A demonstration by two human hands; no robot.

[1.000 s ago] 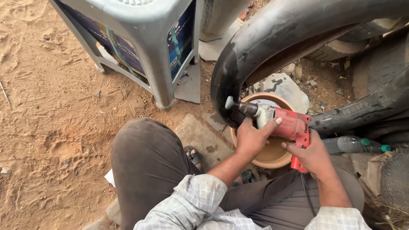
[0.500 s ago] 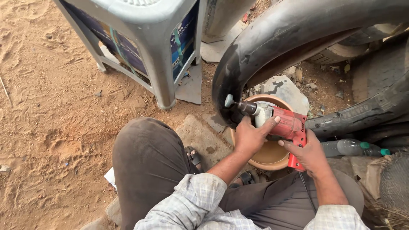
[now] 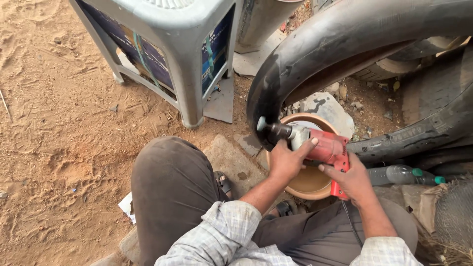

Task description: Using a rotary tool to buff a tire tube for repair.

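Note:
Both my hands hold a red power grinder (image 3: 331, 147). My left hand (image 3: 286, 160) wraps its grey front neck, my right hand (image 3: 351, 178) grips the red rear handle. The tool's small round head (image 3: 261, 123) points left and sits against the lower curve of a large black rubber inner tube (image 3: 315, 54) that arches across the upper right. Under the grinder stands a tan clay bowl (image 3: 308, 183).
A grey plastic stool (image 3: 170, 47) stands on the sandy ground at upper left. A black tyre (image 3: 419, 135) lies at right, with a clear bottle with a green cap (image 3: 401, 174) beside it. My bent knee (image 3: 170, 182) and flat stones (image 3: 231, 157) fill the foreground.
The view has shifted slightly; my hands and the grinder stay in nearly the same place against the tube, with the tool head edged a little left.

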